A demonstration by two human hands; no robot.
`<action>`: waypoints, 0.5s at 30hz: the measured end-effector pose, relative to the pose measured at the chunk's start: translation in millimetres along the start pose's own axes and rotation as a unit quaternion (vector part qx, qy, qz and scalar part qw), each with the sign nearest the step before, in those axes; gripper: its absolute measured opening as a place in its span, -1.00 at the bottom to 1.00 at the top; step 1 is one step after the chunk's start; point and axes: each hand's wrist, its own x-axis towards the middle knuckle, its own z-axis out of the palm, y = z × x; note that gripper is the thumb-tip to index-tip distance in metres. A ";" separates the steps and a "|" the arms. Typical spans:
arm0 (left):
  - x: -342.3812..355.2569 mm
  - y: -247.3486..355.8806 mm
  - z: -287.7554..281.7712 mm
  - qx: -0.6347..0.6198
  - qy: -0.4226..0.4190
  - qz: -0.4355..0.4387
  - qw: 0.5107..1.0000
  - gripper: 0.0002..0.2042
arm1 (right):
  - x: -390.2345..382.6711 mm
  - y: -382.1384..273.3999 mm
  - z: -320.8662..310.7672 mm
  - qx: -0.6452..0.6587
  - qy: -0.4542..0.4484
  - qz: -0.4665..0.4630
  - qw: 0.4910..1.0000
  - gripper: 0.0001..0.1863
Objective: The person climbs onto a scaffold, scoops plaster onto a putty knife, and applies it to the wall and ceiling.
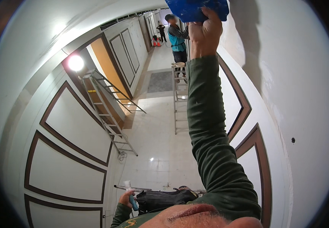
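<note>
White corridor wall [305, 95] w/ brown-framed panels fills my right side; the white tiled floor [157, 133] lies far below me, so I'm standing up high. Two bare aluminium stepladders down there: one leaning against the left wall [109, 114], one upright mid-corridor [179, 98] w/ a person in a blue vest [177, 40] beside it, another person farther back by something orange.

My right arm in the dark green sleeve [214, 144] is stretched up. Right hand [204, 32] is clenched around the lower edge of a flat blue plastic board [196, 9], which sits at the top of the frame, pressed at or just beside the upper wall; can't tell if it's truly touching. Most of the board is cut off by the picture edge.

Left hand [127, 198] is low, near my waist, grip closed on a small tool w/ a teal handle and whitish top [131, 193], just beside a black bag [164, 198] on a thin metal bar.

Risks as I judge them: overreaching w/ one arm that high could tip my balance. If my hold on the board edge slips, the board drops to the floor where ppl work. Left hand is occupied, so nothing free to steady me.
</note>
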 end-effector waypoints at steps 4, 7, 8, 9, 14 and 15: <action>-11.5 3.0 1.0 0.017 0.015 -0.003 1.000 -0.76 | -20.0 -14.1 10.2 -0.016 0.050 0.031 0.998 -0.69; -15.9 0.1 -2.8 0.006 0.025 -0.012 1.000 -0.74 | -48.0 -25.6 62.4 -0.004 -0.004 0.023 1.000 -0.66; -15.8 -0.9 -2.0 0.004 0.034 -0.021 0.999 -0.74 | -51.8 -30.1 72.4 -0.006 -0.012 0.019 1.000 -0.66; -17.0 -1.5 -3.2 0.000 0.044 -0.029 0.999 -0.73 | -56.4 -32.3 79.7 -0.007 -0.019 0.015 1.000 -0.66; -3.1 -4.3 -12.1 0.020 0.044 -0.044 0.998 -0.75 | -95.4 -44.7 100.8 -0.092 0.002 -0.047 0.995 -0.41; 1.1 -7.1 -15.4 0.019 0.023 -0.026 0.999 -0.76 | -102.8 -44.4 95.0 -0.093 0.000 -0.048 0.995 -0.41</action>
